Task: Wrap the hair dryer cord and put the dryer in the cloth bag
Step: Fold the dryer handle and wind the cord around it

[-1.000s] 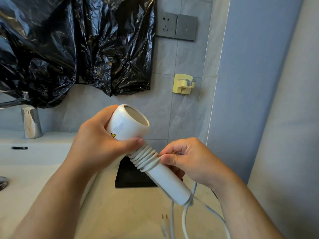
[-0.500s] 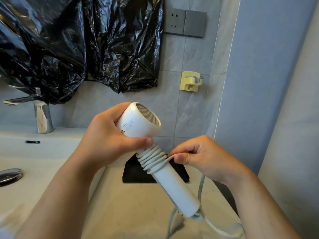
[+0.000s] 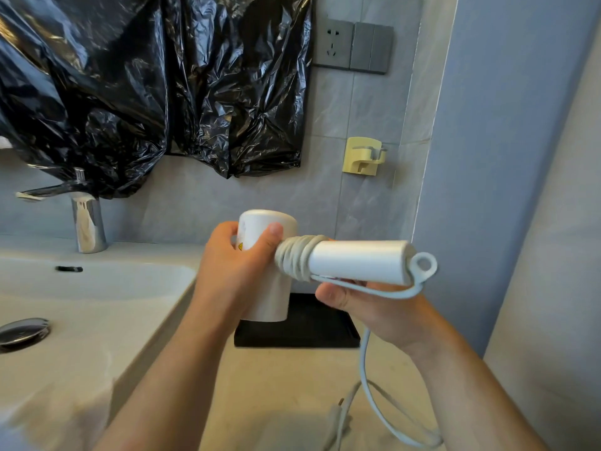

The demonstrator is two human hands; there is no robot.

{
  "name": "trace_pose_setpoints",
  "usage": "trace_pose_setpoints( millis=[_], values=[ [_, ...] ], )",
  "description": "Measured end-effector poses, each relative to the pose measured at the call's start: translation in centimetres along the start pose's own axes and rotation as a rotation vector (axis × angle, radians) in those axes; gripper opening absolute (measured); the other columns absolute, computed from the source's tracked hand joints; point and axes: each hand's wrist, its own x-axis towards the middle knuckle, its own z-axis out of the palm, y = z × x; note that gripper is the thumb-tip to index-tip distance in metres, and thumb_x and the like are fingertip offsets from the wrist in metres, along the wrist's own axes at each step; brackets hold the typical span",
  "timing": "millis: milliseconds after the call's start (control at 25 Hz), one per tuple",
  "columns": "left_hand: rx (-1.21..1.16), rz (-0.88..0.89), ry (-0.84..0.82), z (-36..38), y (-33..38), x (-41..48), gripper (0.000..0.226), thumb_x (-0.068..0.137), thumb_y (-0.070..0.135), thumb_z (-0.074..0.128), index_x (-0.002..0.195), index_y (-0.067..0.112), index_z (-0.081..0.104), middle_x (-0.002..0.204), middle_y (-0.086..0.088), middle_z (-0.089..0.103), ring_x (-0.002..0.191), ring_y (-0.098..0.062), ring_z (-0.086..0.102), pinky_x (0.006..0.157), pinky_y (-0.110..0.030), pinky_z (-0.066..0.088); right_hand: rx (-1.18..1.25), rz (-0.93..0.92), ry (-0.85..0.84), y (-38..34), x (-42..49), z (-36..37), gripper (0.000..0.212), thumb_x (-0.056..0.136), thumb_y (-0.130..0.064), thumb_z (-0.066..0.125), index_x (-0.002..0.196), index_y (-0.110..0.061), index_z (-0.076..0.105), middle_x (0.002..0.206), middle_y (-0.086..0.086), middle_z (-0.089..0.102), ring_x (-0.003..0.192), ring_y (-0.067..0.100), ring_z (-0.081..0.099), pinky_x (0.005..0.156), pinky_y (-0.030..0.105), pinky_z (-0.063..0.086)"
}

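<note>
White dryer (image 3: 357, 260) is held above the counter (image 3: 276, 385) near its back edge, its handle level and pointing right. Left grip (image 3: 234, 265) is curled round the head. Right grip (image 3: 374, 307), just under the handle, is curled and seems to hold the cord (image 3: 366, 369), so it is nearer for the next turn beside the coils (image 3: 297, 258).

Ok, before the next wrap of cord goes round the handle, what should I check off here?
1. Left hand grips hair dryer at the head: ok.
2. Right hand holds cord: ok.
3. Coils tight by the head: ok.
4. Cord fully wound: not ok; loose length trails to the counter.
5. Plug unsnagged: cannot tell, blurred.
6. Cloth bag ready: cannot tell, none recognisable.
</note>
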Motion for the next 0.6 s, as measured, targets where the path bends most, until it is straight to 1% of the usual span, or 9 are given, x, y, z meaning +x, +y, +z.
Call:
trace_pose_setpoints(
  millis=[40, 120, 160, 200, 240, 320, 440, 520, 600],
  values=[
    [0.042, 0.017, -0.01, 0.4, 0.1, -0.3, 0.059, 0.07, 0.066, 0.069, 0.11, 0.027, 0.052, 0.101, 0.006, 0.064, 0.088, -0.012, 0.065, 0.065, -0.036, 0.054, -0.02, -0.009, 0.039, 0.1, 0.0, 0.0, 0.032, 0.067, -0.031, 0.07, 0.099, -0.034, 0.063, 0.09, -0.019, 0.071, 0.09, -0.01, 0.064, 0.073, 0.009, 0.05],
    [0.186, 0.076, -0.063, 0.6, 0.4, -0.5, 0.097, 0.049, 0.079, 0.064, 0.131, 0.032, 0.042, 0.118, 0.011, 0.06, 0.1, -0.012, 0.062, 0.08, -0.041, 0.054, -0.071, -0.023, 0.068, 0.3, 0.4, 0.1, 0.031, 0.071, -0.036, 0.066, 0.102, -0.034, 0.063, 0.1, -0.017, 0.068, 0.094, -0.012, 0.062, 0.075, 0.006, 0.047],
    [0.257, 0.1, -0.086, 0.4, 0.6, -0.5, 0.117, 0.042, 0.081, 0.063, 0.144, 0.034, 0.031, 0.13, 0.011, 0.054, 0.11, -0.014, 0.058, 0.088, -0.042, 0.052, -0.073, -0.021, 0.071, 0.3, 0.5, 0.1, 0.031, 0.073, -0.037, 0.065, 0.104, -0.034, 0.063, 0.102, -0.017, 0.068, 0.096, -0.012, 0.062, 0.077, 0.005, 0.046],
    [0.304, 0.116, -0.1, 0.3, 0.8, -0.5, 0.13, 0.039, 0.081, 0.065, 0.152, 0.035, 0.019, 0.138, 0.01, 0.047, 0.119, -0.015, 0.053, 0.093, -0.041, 0.049, -0.073, -0.021, 0.077, 0.4, 0.4, 0.1, 0.032, 0.074, -0.037, 0.064, 0.105, -0.035, 0.063, 0.102, -0.018, 0.068, 0.098, -0.012, 0.061, 0.078, 0.005, 0.046],
    [0.321, 0.125, -0.107, 0.2, 0.9, -0.5, 0.136, 0.038, 0.079, 0.068, 0.154, 0.036, 0.012, 0.142, 0.008, 0.043, 0.123, -0.016, 0.049, 0.094, -0.039, 0.047, -0.071, -0.031, 0.08, 0.3, 0.4, 0.1, 0.031, 0.075, -0.038, 0.065, 0.106, -0.037, 0.063, 0.1, -0.019, 0.07, 0.099, -0.01, 0.061, 0.078, 0.006, 0.046],
    [0.313, 0.127, -0.117, 0.3, 1.0, -0.4, 0.134, 0.042, 0.074, 0.073, 0.154, 0.036, 0.011, 0.141, 0.008, 0.042, 0.123, -0.017, 0.048, 0.091, -0.035, 0.045, -0.067, -0.053, 0.086, 0.2, 0.3, 0.1, 0.031, 0.076, -0.037, 0.065, 0.107, -0.039, 0.063, 0.1, -0.022, 0.07, 0.102, -0.007, 0.062, 0.079, 0.007, 0.047],
    [0.288, 0.127, -0.109, 0.6, 0.6, -0.2, 0.125, 0.044, 0.073, 0.072, 0.151, 0.035, 0.019, 0.136, 0.008, 0.047, 0.118, -0.017, 0.052, 0.091, -0.036, 0.048, -0.051, -0.05, 0.103, 0.3, 0.3, 0.3, 0.033, 0.079, -0.035, 0.066, 0.112, -0.032, 0.066, 0.105, -0.015, 0.071, 0.103, -0.005, 0.063, 0.079, 0.008, 0.047],
    [0.251, 0.142, -0.101, 0.5, 0.4, -0.1, 0.113, 0.042, 0.075, 0.07, 0.141, 0.034, 0.031, 0.126, 0.006, 0.055, 0.109, -0.019, 0.058, 0.087, -0.04, 0.053, -0.046, -0.043, 0.126, 0.1, 0.4, 0.7, 0.03, 0.08, -0.035, 0.067, 0.11, -0.031, 0.068, 0.104, -0.015, 0.073, 0.101, -0.005, 0.064, 0.078, 0.008, 0.047],
    [0.203, 0.18, -0.092, 0.4, 0.3, 0.0, 0.098, 0.043, 0.074, 0.07, 0.128, 0.034, 0.04, 0.111, 0.007, 0.06, 0.098, -0.015, 0.062, 0.078, -0.037, 0.056, -0.04, -0.066, 0.154, 0.0, 0.5, 1.1, 0.025, 0.084, -0.029, 0.069, 0.109, -0.029, 0.07, 0.102, -0.014, 0.073, 0.101, -0.004, 0.064, 0.079, 0.01, 0.048]
  ],
)
